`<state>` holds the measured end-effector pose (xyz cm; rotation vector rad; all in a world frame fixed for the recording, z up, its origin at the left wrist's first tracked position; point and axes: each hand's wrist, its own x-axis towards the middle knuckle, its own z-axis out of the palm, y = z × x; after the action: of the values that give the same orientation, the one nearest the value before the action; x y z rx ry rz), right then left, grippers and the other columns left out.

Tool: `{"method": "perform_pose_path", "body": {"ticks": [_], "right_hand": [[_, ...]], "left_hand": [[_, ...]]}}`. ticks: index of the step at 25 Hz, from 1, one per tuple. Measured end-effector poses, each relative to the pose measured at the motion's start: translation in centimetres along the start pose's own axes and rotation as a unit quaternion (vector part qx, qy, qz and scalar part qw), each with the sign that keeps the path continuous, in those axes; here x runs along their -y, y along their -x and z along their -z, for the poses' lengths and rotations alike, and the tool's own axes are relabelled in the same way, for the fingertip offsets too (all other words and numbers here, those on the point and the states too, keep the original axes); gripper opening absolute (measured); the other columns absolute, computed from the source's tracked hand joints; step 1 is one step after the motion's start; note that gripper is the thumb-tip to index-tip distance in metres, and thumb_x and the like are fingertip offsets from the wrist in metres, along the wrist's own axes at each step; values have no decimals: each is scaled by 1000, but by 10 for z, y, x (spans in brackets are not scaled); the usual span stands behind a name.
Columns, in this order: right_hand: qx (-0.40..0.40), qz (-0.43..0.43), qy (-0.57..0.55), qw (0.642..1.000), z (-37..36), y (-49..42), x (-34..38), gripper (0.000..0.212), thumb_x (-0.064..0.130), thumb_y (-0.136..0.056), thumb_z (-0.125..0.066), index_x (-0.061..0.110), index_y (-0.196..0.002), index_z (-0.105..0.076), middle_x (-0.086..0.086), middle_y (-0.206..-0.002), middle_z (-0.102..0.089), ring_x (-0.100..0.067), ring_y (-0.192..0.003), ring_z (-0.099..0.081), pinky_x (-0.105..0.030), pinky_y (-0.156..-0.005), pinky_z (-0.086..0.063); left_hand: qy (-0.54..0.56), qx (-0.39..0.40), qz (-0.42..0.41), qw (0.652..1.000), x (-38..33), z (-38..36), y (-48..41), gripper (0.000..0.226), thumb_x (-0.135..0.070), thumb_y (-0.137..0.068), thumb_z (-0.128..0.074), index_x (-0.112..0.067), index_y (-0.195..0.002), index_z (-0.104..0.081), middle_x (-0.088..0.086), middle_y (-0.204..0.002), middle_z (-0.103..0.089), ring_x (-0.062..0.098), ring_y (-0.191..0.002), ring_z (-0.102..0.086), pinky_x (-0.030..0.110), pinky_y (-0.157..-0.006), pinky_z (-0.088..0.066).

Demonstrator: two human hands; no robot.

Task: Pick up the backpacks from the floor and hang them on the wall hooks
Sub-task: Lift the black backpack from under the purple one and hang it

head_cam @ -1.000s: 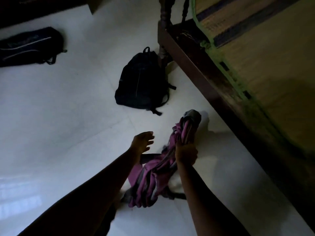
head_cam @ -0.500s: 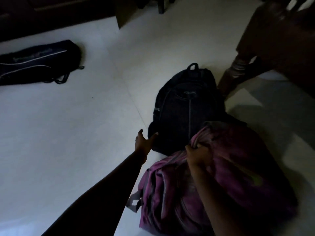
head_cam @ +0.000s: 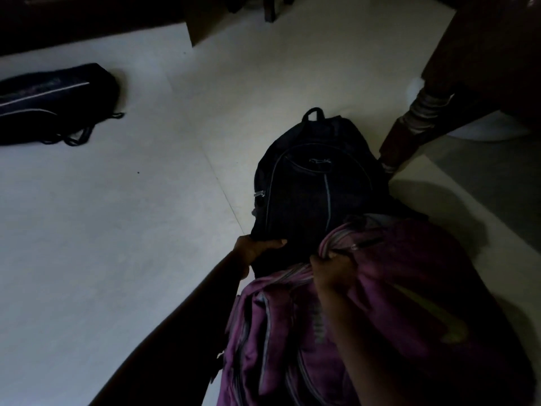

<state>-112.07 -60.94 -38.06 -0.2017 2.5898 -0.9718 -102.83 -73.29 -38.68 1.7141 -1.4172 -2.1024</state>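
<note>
A purple backpack (head_cam: pixel 395 326) fills the lower right of the view, held up off the floor by my right hand (head_cam: pixel 333 271), which is shut on its top. Just beyond it a black backpack (head_cam: pixel 310 183) lies flat on the white floor, its top handle pointing away from me. My left hand (head_cam: pixel 254 250) grips the near bottom edge of the black backpack, fingers curled over the fabric. A third dark bag (head_cam: pixel 52 104), long and with a pale stripe, lies on the floor at the far left. No wall hooks are in view.
A dark wooden bed leg (head_cam: pixel 409 124) stands right of the black backpack, with the bed frame above it. Dark furniture (head_cam: pixel 96 22) runs along the far edge. White tiled floor (head_cam: pixel 131 230) stretches to the left.
I have moved closer to the black backpack. My left hand, open and reaching before, now grips its near edge. My right hand still holds the purple backpack.
</note>
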Motion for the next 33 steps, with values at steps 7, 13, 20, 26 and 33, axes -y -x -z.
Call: {"method": "perform_pose_path", "body": {"ticks": [7,13,20,26,33], "right_hand": [[133,8,-16,991,102,115,68,35,15,-70,-68,7,-44,-47,-9,-44,-50,-15,-44,-43,-22,-47,-32],[242,100,103,960,148,232,114,49,51,-55,-57,15,-85,-73,-9,-71,-75,-28,-69,-68,-36,-70,-54],[456,181,172,854,180,412,189,28,18,-71,-70,4,-95,-73,-19,-94,-74,-33,-90,-68,-41,-80,-53],[559,308,230,735,226,574,207,26,29,-66,-69,8,-83,-73,-10,-79,-75,-24,-73,-68,-33,-66,-51],[649,400,282,583,312,761,207,9,17,-75,-68,8,-76,-71,-14,-82,-73,-19,-68,-59,-24,-56,-37]], "left_hand": [[57,-85,-17,995,-38,35,167,55,-11,-61,-82,-10,-112,-62,11,-111,-69,29,-99,-66,42,-92,-54],[190,-146,16,971,-54,111,340,44,7,-67,-74,2,-109,-62,15,-98,-69,26,-78,-67,32,-74,-59],[307,-297,38,903,-10,215,553,45,7,-69,-72,7,-112,-59,9,-83,-67,21,-70,-65,19,-55,-58],[420,-432,10,798,45,254,741,46,9,-70,-70,3,-114,-57,18,-98,-66,24,-74,-65,30,-70,-58],[523,-561,-25,641,125,243,940,45,11,-71,-69,6,-113,-55,14,-91,-66,26,-77,-64,37,-80,-54]]}}
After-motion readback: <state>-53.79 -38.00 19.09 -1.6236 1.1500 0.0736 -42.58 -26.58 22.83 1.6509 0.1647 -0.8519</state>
